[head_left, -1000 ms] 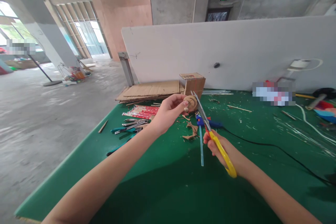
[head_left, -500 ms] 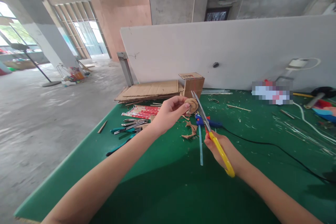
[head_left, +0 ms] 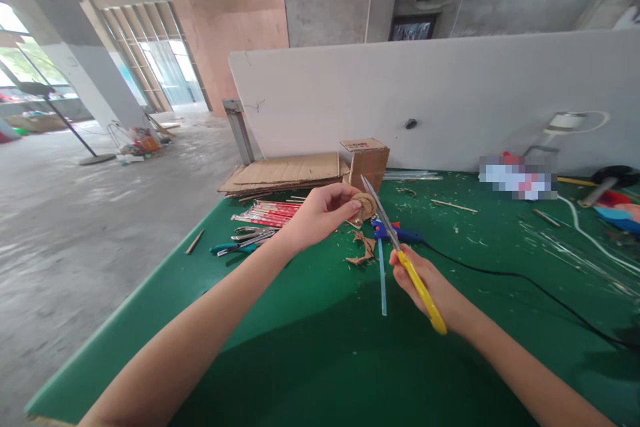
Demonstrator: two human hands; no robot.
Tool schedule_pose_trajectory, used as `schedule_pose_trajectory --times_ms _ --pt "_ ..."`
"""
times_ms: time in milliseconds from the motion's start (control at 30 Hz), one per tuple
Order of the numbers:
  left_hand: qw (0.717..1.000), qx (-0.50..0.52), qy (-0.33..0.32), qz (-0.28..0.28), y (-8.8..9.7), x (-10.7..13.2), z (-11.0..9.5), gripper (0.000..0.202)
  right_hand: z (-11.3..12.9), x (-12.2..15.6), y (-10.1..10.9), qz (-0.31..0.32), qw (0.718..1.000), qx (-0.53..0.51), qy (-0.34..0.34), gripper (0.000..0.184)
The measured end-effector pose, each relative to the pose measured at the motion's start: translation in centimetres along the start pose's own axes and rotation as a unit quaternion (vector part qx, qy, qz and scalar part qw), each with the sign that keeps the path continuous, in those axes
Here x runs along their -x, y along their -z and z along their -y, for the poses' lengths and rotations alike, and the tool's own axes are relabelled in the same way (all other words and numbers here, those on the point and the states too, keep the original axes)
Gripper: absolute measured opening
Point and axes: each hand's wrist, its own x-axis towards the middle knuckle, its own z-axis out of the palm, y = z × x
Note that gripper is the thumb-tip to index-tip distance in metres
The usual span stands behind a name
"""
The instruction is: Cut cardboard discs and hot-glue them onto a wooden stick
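Head view: mid-frame, pinches cardboard disc (head_left: pixel 369 205) between fingers of left hand (head_left: pixel 323 215); right of centre, grips yellow-handled scissors (head_left: pixel 409 266) in curled fingers of right hand (head_left: pixel 441 288).

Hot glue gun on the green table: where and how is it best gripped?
Probably by the blue handle, coming from above and the right: the hot glue gun seems laid on its side, handle pointing right toward its black cord, while the glue stick juts toward the wearer.
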Motion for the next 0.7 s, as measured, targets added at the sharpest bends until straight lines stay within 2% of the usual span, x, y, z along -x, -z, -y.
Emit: schedule_pose_trajectory --times_ms 267,567,700 --pt "0.998 -0.067 -0.005 -0.007 0.2 -0.1 -0.6 0.017 1.4 -0.2 0.0 -0.006 0.999 0.003 -0.048 0.038" --pt "0.998 -0.066 0.011 -0.011 0.2 0.2 -2.4 0.015 1.3 0.0 0.6 -0.023 0.997 0.079 -0.005 0.041" --pt "0.997 -0.070 0.023 0.011 0.4 0.2 -2.5 0.017 0.8 -0.1 0.4 -0.022 0.995 0.097 -0.003 0.041"
